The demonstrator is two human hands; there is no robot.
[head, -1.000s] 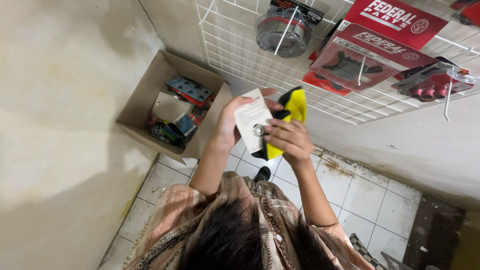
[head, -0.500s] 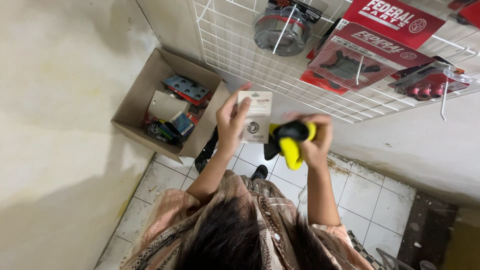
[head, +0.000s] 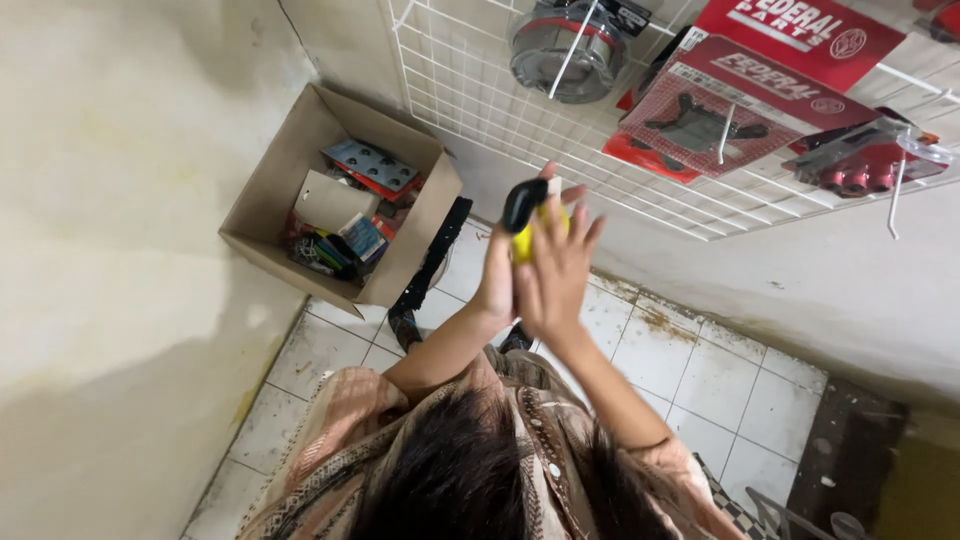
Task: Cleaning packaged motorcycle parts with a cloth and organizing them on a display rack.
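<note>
Your right hand (head: 555, 270) grips the black-and-yellow tool (head: 523, 215) at frame centre, long axis upright; left hand (head: 497, 290) presses alongside, its grip hidden.

The tiled floor (head: 700, 370) was pale, with dirty joints near the wall. On it stood an open cardboard box (head: 270, 190) full of small packaged parts, and a black strip (head: 432, 258) lay just beside the box
</note>
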